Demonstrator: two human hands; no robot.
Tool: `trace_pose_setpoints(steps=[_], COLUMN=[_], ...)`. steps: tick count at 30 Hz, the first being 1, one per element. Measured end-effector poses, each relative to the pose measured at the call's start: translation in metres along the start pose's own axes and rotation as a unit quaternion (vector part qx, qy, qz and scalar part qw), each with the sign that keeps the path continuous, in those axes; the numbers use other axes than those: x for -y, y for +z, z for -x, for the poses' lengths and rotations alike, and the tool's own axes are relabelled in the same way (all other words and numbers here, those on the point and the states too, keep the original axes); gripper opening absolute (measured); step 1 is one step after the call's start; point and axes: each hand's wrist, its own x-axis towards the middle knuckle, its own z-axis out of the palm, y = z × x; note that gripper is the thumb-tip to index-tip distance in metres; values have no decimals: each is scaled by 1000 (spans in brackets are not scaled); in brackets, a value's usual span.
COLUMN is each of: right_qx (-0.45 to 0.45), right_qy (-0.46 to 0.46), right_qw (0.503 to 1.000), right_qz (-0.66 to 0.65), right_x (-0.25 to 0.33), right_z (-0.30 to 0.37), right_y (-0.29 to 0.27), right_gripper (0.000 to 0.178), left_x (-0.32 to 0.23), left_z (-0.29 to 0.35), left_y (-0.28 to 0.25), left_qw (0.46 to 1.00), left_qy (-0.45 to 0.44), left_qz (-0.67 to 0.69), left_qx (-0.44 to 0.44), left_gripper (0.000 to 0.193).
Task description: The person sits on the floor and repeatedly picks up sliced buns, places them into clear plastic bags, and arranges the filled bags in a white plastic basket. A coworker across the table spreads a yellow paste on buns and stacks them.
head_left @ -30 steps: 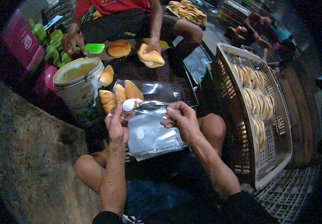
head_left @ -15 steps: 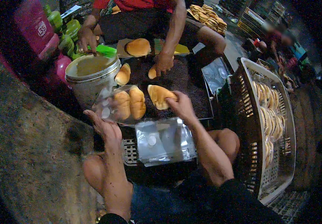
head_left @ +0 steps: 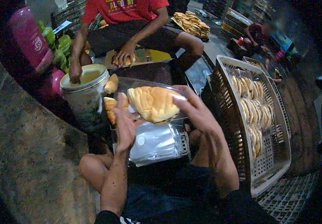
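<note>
A golden bun (head_left: 154, 103) with a dark filling at its lower edge is between my hands, with clear plastic bag film around it. My left hand (head_left: 125, 125) is at the bag's left side, fingers upright and partly hidden by the film. At the right end, my right hand (head_left: 196, 108) grips the bun through or along the shiny film; which one I cannot tell. Below them lies a stack of clear plastic bags (head_left: 155, 143). Beyond my left fingers sit more buns (head_left: 110, 108), and a small bun (head_left: 111, 84) rests by the bucket.
A white bucket (head_left: 84, 93) stands at the left, a co-worker's hand (head_left: 75, 74) inside it. The co-worker's other hand (head_left: 124, 56) presses a bun on a board (head_left: 155, 56). At right is a crate (head_left: 252, 190) of packed buns. A bread pile (head_left: 191, 24) lies farther back.
The bun in my right hand has come left and nearer, to the bag at my left hand. The co-worker's green-handled spreader has gone from sight, that hand now down in the bucket. The view has shifted.
</note>
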Motion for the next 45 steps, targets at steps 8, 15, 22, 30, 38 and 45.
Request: trace_pose_setpoints(steps=[8, 15, 22, 30, 38, 45], right_qx=[-113, -63, -351, -136, 143, -163], right_qy=[-259, -82, 138, 229, -92, 153], right_qw=[896, 825, 617, 691, 922, 951], right_qz=[341, 556, 691, 672, 348, -212], right_x=[-6, 54, 89, 47, -4, -43], right_z=[0, 7, 175, 131, -28, 32], right_y=[101, 75, -196, -255, 30, 36], right_gripper=[31, 65, 40, 70, 20, 23], left_x=[-12, 6, 88, 104, 53, 7], left_z=[11, 11, 11, 18, 35, 0], left_y=[-39, -29, -32, -54, -8, -15], left_qw=[964, 995, 599, 657, 939, 986], left_qy=[-28, 51, -274, -384, -119, -55], left_qz=[253, 84, -709, -587, -321, -13], left_qx=[-79, 35, 252, 275, -32, -159], left_gripper=[64, 45, 60, 43, 62, 40])
